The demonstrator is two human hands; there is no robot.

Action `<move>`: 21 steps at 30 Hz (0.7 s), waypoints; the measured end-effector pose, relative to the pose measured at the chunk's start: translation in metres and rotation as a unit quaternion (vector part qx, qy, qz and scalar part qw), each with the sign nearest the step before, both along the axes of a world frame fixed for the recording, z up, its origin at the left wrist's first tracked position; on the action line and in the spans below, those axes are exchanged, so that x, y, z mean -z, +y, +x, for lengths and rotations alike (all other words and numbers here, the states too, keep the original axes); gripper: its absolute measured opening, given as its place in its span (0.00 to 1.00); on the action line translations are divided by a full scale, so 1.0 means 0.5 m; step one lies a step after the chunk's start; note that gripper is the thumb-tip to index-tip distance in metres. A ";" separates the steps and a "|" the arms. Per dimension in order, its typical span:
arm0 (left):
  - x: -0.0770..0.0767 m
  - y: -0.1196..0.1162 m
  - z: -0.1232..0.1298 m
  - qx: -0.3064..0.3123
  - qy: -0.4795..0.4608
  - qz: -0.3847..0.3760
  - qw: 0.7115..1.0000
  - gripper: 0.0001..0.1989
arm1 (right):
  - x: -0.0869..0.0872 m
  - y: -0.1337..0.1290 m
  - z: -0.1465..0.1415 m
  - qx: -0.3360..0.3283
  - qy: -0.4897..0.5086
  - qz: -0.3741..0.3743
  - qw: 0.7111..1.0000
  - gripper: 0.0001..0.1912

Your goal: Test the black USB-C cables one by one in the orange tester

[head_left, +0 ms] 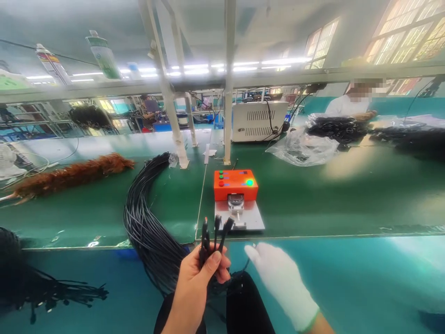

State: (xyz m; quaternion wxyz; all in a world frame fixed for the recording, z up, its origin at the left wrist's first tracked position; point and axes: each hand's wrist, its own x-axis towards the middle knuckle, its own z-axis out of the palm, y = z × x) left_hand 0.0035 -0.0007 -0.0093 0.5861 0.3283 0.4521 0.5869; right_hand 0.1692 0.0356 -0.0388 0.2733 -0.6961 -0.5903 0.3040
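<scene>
Perhaps plugs [227, 226], jutting past the left hand [205, 270], fingers clamped round them, could slip if loosened; the right hand's [280, 280] grip is unclear.

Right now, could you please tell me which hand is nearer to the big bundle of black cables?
Left. The left hand, gripping several cable ends, is just right of the lower part of the bundle; the gloved right hand is farther off to the right.
</scene>
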 end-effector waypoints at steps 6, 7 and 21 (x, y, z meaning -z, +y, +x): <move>0.021 0.001 0.006 0.060 0.043 0.009 0.997 0.08 | -0.084 -0.030 -0.040 -0.111 0.378 0.046 0.918 0.15; 0.025 0.001 0.008 0.063 0.047 0.013 0.997 0.08 | -0.089 -0.031 -0.054 -0.134 0.435 0.030 0.890 0.14; 0.025 -0.002 -0.003 -0.076 -0.013 0.006 0.997 0.06 | -0.005 0.020 -0.062 0.040 0.420 -0.024 0.906 0.13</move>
